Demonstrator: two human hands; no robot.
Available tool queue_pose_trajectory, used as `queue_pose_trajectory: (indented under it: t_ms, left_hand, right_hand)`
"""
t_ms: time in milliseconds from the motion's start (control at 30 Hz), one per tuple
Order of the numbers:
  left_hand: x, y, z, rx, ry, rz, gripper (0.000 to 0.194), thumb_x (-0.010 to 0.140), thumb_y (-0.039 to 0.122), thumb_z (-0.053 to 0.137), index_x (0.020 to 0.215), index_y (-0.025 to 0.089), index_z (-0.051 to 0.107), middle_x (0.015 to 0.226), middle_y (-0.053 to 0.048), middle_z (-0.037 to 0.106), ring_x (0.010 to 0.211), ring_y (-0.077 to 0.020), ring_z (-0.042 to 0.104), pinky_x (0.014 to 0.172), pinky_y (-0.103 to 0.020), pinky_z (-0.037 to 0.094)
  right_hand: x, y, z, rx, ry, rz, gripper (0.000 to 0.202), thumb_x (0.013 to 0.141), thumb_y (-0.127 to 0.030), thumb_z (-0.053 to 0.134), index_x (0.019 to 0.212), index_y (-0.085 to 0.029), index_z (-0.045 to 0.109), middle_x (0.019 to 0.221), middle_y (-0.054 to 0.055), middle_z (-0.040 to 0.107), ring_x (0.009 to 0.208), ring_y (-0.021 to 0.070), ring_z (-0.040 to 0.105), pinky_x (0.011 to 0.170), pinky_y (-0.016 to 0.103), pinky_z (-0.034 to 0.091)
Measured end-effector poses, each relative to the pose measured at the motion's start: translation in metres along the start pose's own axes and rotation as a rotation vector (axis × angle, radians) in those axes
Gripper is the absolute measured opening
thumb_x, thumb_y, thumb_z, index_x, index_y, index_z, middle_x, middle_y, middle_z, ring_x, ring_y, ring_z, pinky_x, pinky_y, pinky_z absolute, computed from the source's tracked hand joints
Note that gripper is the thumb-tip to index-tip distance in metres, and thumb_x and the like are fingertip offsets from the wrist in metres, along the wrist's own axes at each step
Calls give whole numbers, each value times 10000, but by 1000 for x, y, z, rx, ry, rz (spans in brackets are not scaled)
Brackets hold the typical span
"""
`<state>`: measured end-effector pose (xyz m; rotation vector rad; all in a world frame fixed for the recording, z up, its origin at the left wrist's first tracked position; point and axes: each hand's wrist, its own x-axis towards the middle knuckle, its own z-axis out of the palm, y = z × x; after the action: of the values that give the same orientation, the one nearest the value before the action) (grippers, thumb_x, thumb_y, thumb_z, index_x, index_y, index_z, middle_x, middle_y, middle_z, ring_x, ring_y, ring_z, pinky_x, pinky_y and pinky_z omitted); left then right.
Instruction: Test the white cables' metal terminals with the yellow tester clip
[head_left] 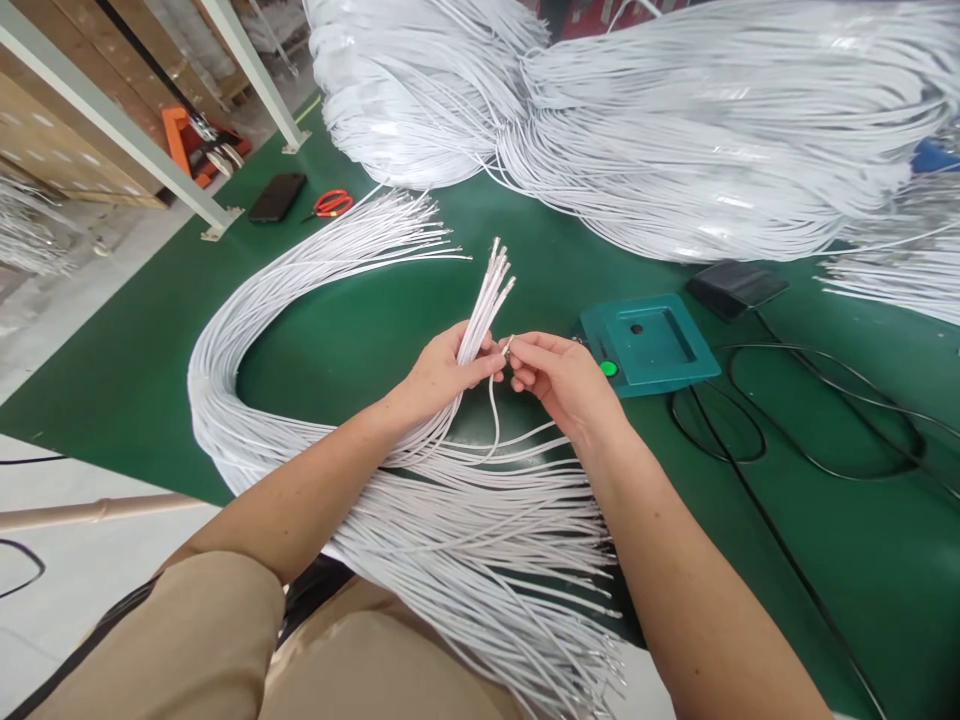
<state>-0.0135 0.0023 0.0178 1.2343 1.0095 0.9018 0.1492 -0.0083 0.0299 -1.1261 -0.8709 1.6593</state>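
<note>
My left hand (450, 368) is closed round a small bunch of white cables (487, 300), whose metal-tipped ends point up and away from me. Close beside it, the fingertips of my right hand (551, 370) pinch the tip of a single white cable (493, 410), which hangs in a loop below. My left thumb reaches toward that same tip. A large curved bundle of white cables (225, 340) lies on the table around my left forearm. Its near ends fan out beneath my arms.
Right of my hand stands a teal device (660, 375) with a green button. Behind it are a black pedal-like box (735, 285) and a black cord (832, 470). Big white cable coils (697, 130) fill the back. Red-handled scissors (333, 204) and a black phone (277, 198) lie back left.
</note>
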Motion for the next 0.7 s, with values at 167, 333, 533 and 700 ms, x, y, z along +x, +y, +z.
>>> queue_pose_trajectory:
  t_ms: [167,333,533,700]
  left_hand:
    - [1,-3,0,-37,-20,27,354,725,345,775,845,156,502,771,-10,662,638,-103,634,609,-231,461]
    - [0,-3,0,-27,-44,44,304,763,317,742,855,155,502,768,-14,667,650,-108,644,644,-247,486]
    - [0,-5,-1,9,17,112,256,759,283,742,853,149,546,841,-7,645,704,-102,642,714,-255,508]
    - [0,-6,-2,8,-29,121,376,759,306,744,1088,172,620,846,1,617,739,-102,608,735,-249,491]
  right_hand:
    - [-3,-3,3,-94,36,-74,192,685,-232,692,867,-174,707,622,-44,589,563,75,493,592,237,435]
    - [-4,-6,0,-198,71,-133,149,677,-258,733,794,-166,738,727,1,679,644,92,546,671,257,459]
    - [1,-3,-7,-118,108,-38,265,598,-321,831,794,-156,760,723,12,680,581,75,496,617,260,449]
    - [0,-1,-7,-74,70,-25,259,604,-341,827,754,-153,733,690,-2,656,570,69,484,593,249,432]
